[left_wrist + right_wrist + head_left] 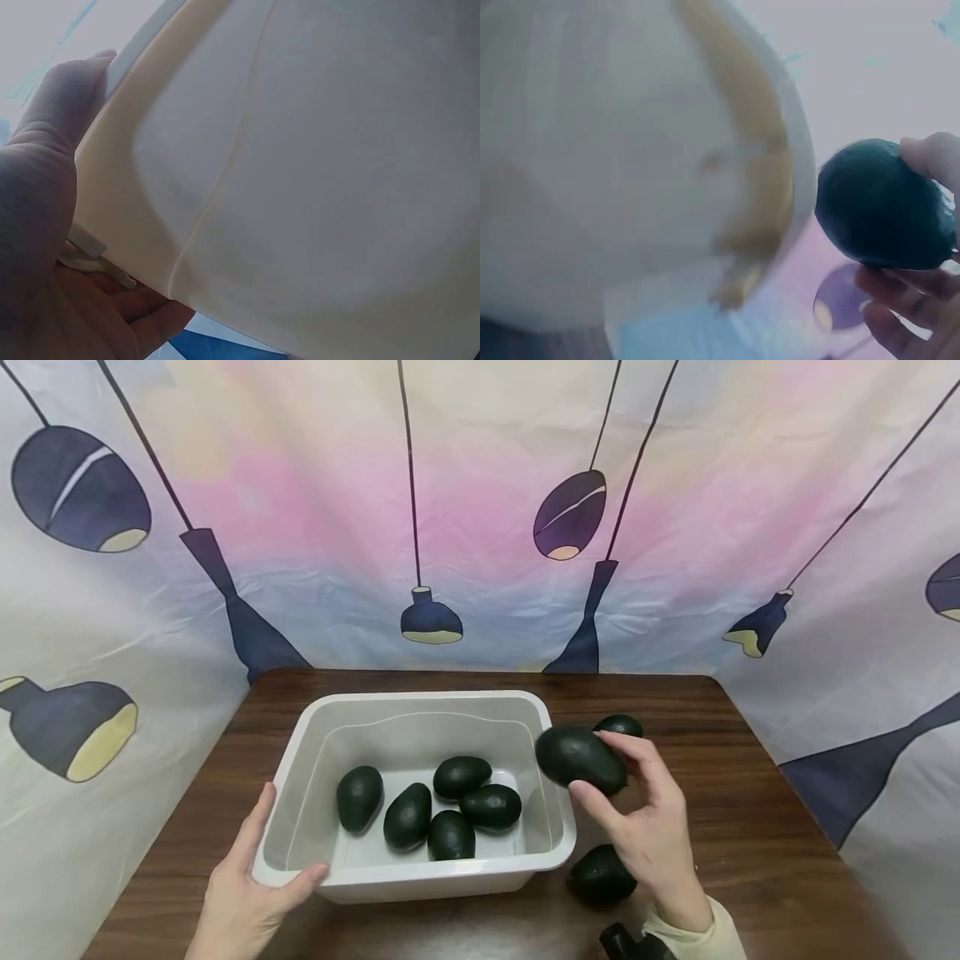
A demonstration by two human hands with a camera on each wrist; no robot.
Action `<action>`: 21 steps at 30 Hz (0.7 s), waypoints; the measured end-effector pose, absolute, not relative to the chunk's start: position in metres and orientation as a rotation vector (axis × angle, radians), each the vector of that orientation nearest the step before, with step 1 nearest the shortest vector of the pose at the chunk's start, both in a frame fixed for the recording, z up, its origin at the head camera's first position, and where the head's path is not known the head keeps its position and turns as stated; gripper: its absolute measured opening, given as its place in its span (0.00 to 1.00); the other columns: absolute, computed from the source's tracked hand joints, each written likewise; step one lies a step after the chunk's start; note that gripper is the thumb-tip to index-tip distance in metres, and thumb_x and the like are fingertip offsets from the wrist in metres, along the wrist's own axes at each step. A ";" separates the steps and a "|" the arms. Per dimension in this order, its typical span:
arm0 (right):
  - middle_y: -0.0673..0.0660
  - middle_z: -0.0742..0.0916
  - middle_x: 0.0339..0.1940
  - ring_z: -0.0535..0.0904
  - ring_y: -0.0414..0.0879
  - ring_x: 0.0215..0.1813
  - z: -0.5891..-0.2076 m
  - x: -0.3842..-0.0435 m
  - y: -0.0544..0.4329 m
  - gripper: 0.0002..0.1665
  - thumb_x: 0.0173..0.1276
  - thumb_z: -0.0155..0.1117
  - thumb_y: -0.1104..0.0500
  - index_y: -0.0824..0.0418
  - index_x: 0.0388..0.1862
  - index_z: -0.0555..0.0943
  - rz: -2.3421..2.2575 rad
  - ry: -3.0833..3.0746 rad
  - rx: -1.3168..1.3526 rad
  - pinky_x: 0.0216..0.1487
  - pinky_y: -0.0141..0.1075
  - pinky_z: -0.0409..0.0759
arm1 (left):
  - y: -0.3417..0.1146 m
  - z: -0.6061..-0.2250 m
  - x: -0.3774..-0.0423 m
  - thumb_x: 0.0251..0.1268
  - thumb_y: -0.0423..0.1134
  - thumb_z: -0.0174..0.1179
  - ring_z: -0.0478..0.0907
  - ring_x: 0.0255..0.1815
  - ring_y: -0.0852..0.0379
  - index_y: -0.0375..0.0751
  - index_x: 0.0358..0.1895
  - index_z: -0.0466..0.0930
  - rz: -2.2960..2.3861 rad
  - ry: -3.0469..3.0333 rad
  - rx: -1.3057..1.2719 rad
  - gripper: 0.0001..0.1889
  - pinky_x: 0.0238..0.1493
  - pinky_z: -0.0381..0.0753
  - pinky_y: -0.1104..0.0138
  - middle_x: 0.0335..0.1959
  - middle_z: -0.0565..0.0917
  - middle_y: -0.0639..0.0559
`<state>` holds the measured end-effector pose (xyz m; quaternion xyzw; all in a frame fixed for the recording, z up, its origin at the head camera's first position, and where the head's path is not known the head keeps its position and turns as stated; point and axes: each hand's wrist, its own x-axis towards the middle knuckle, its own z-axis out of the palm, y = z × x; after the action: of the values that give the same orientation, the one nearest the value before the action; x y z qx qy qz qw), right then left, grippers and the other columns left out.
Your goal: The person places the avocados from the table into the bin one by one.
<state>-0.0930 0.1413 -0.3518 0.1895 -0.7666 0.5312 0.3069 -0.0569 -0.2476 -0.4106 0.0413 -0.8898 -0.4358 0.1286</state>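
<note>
Two loose avocados (602, 877) on table (757, 835); rim (567, 835) beside avocado (579, 758) pinched in right grip (651, 827); left grip (246, 893) holds tub (435, 887).

Tub (427, 887) sits on table (757, 827), five avocados (407, 817) inside: one at left, four grouped from middle to right. Left hand (251, 889) holds its front-left corner; right hand (654, 827) holds another avocado (581, 758) by its right rim. Right of tub, a far avocado (619, 724) lies behind a near one (602, 876).

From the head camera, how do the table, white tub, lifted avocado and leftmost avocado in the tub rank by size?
Wooden table
White tub
Lifted avocado, in the right hand
Leftmost avocado in the tub

True avocado order unsure: the lifted one looks nearer.
</note>
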 end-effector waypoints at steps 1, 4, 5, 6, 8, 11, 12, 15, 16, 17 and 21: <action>0.66 0.81 0.52 0.77 0.47 0.51 -0.347 -0.093 0.136 0.34 0.48 0.73 0.78 0.72 0.58 0.76 1.396 -2.009 0.565 0.52 0.30 0.73 | -0.248 -0.410 -0.057 0.44 0.37 0.78 0.65 0.45 0.80 0.59 0.78 0.51 -1.268 -2.586 0.122 0.57 0.41 0.64 0.86 0.68 0.68 0.34; 0.69 0.81 0.51 0.76 0.51 0.55 -0.340 -0.093 0.129 0.27 0.54 0.70 0.76 0.75 0.55 0.76 1.396 -1.953 0.670 0.54 0.32 0.72 | -0.246 -0.409 -0.058 0.46 0.38 0.78 0.66 0.45 0.78 0.61 0.78 0.49 -1.290 -2.597 0.115 0.57 0.41 0.65 0.86 0.68 0.67 0.35; 0.70 0.81 0.51 0.76 0.52 0.55 -0.340 -0.093 0.129 0.25 0.55 0.69 0.76 0.75 0.54 0.77 1.389 -1.937 0.678 0.55 0.33 0.72 | -0.246 -0.408 -0.058 0.47 0.38 0.77 0.66 0.45 0.78 0.60 0.78 0.49 -1.302 -2.598 0.105 0.56 0.41 0.66 0.86 0.68 0.67 0.35; 0.70 0.82 0.50 0.76 0.52 0.54 -0.342 -0.094 0.130 0.23 0.57 0.68 0.76 0.75 0.53 0.77 1.376 -1.932 0.668 0.55 0.34 0.72 | -0.245 -0.408 -0.059 0.47 0.39 0.77 0.67 0.45 0.77 0.60 0.78 0.49 -1.314 -2.601 0.100 0.56 0.41 0.67 0.86 0.68 0.67 0.35; 0.67 0.82 0.50 0.75 0.50 0.52 -0.351 -0.095 0.138 0.22 0.58 0.67 0.76 0.72 0.53 0.79 1.339 -1.960 0.631 0.54 0.33 0.71 | -0.244 -0.409 -0.059 0.48 0.39 0.77 0.67 0.45 0.76 0.60 0.78 0.48 -1.329 -2.605 0.095 0.56 0.41 0.67 0.86 0.69 0.66 0.35; 0.56 0.82 0.54 0.74 0.45 0.54 -0.372 -0.096 0.155 0.23 0.63 0.67 0.69 0.62 0.58 0.78 1.249 -2.193 0.512 0.55 0.33 0.70 | -0.244 -0.410 -0.058 0.47 0.40 0.77 0.67 0.45 0.77 0.61 0.78 0.49 -1.320 -2.607 0.115 0.56 0.41 0.66 0.86 0.68 0.67 0.35; 0.54 0.81 0.55 0.73 0.45 0.55 -0.381 -0.096 0.161 0.24 0.64 0.68 0.66 0.60 0.59 0.78 1.202 -2.301 0.485 0.55 0.35 0.70 | -0.245 -0.411 -0.057 0.47 0.39 0.78 0.66 0.45 0.78 0.62 0.78 0.49 -1.316 -2.604 0.123 0.57 0.41 0.66 0.86 0.68 0.67 0.35; 0.52 0.77 0.60 0.69 0.48 0.61 -0.404 -0.093 0.178 0.30 0.65 0.68 0.48 0.54 0.63 0.74 1.078 -2.689 0.371 0.58 0.47 0.72 | -0.247 -0.411 -0.055 0.45 0.39 0.78 0.65 0.45 0.79 0.64 0.77 0.50 -1.292 -2.590 0.143 0.57 0.41 0.65 0.87 0.68 0.68 0.35; 0.53 0.76 0.61 0.68 0.51 0.62 -0.411 -0.091 0.183 0.34 0.64 0.67 0.42 0.54 0.65 0.73 1.042 -2.804 0.332 0.57 0.52 0.71 | -0.247 -0.411 -0.055 0.45 0.38 0.78 0.65 0.45 0.79 0.64 0.77 0.50 -1.291 -2.584 0.142 0.57 0.42 0.65 0.87 0.68 0.68 0.35; 0.55 0.75 0.62 0.67 0.53 0.63 -0.418 -0.089 0.187 0.39 0.62 0.67 0.37 0.55 0.66 0.72 1.018 -2.904 0.288 0.56 0.56 0.71 | -0.248 -0.411 -0.055 0.45 0.38 0.78 0.65 0.46 0.79 0.64 0.77 0.50 -1.291 -2.578 0.139 0.57 0.42 0.64 0.87 0.68 0.68 0.35; 0.59 0.72 0.64 0.65 0.59 0.64 -0.440 -0.081 0.198 0.51 0.54 0.65 0.27 0.55 0.69 0.70 0.914 -3.160 0.108 0.54 0.62 0.69 | -0.248 -0.411 -0.054 0.45 0.37 0.78 0.65 0.46 0.78 0.64 0.77 0.51 -1.294 -2.566 0.130 0.57 0.43 0.64 0.87 0.68 0.68 0.35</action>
<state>-0.0810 0.1981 -0.4403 0.0328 -0.9575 0.2768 -0.0747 -0.0542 -0.2479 -0.4107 0.0448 -0.8841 -0.4459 0.1322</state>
